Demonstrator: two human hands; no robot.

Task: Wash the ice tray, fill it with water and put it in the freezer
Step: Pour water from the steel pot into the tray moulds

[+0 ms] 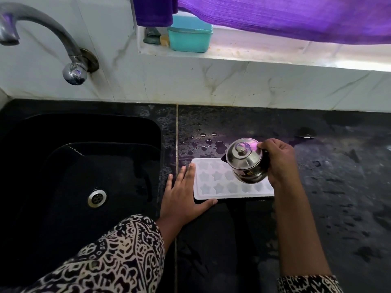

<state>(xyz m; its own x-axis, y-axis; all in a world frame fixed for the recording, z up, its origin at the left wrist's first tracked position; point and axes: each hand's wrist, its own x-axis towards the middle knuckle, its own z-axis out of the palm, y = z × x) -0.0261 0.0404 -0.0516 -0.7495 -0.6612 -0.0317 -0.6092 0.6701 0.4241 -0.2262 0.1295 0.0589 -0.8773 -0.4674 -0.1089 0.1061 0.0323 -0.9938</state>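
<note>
Fingers of right hand (279, 163) are clamping a lidded steel jug (245, 161) over the white star-celled plastic ice tray (222, 188); straight fingers of left hand (182, 201) are touching its edge.

- Sink (63, 132) at L, counter (328, 187) at R; drain (97, 198) in sink floor.
- Tap (42, 24) on back wall, above sink's far-L side.
- Ice tray (213, 187) on counter, nr front edge, just R of sink.
- L hand (182, 199) flat on counter, touching tray's L edge; thumb along its nr edge.
- R hand (279, 159) held pot (245, 161) over tray's far-R part.
- Water drops (211, 142) on counter behind tray.
- Ledge (254, 51) behind & above counter; container (190, 34) on it, twd L.
</note>
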